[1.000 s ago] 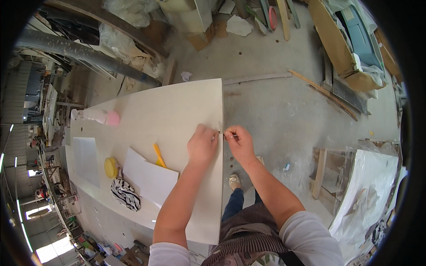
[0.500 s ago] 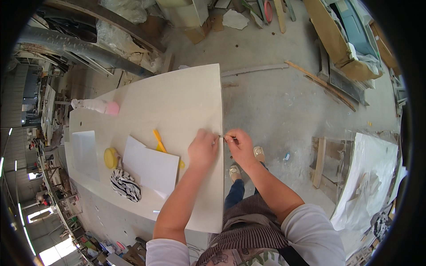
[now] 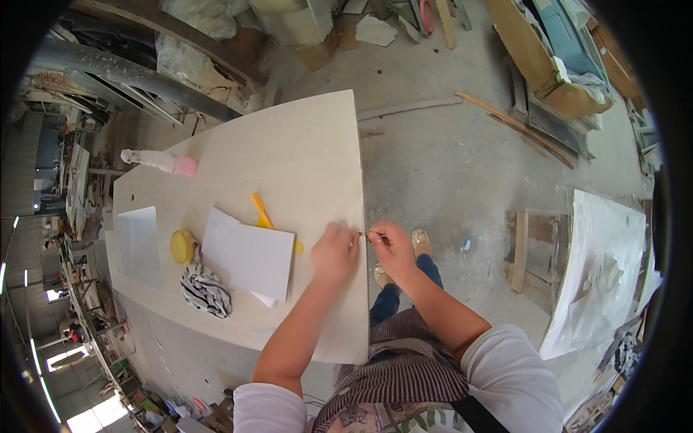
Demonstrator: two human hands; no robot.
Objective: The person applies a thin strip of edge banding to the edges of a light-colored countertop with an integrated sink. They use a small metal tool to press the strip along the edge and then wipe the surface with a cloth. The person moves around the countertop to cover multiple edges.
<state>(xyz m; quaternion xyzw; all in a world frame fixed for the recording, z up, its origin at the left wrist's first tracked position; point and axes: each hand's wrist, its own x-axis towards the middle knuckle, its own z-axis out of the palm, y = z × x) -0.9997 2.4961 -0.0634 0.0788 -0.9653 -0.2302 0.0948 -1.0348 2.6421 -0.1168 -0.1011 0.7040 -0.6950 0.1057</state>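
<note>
Both my hands meet at the right edge of a large off-white panel (image 3: 317, 155). My left hand (image 3: 336, 252) rests over the panel beside this edge, fingers curled and pressed together. Just past the edge, my right hand (image 3: 390, 249) is closed in a pinch, its fingertips close to the left ones. A tiny dark, thin piece shows between the two sets of fingertips; its kind is too small to tell. Left of my left forearm lie white sheets (image 3: 261, 261), with a yellow-handled tool (image 3: 260, 209) partly under them.
Further left on the panel are a round yellow thing (image 3: 182, 247), a black-and-white striped cloth (image 3: 205, 291), a bottle with a pink base (image 3: 162, 162) and a pale rectangle (image 3: 139, 245). Wooden strips (image 3: 516, 128) lie on the floor; a plastic-wrapped white stack (image 3: 595, 274) stands at right.
Both hands have slid a short way along the panel's right edge toward me, still close together and pinched. The view has shifted slightly. Things on the panel stay in place.
</note>
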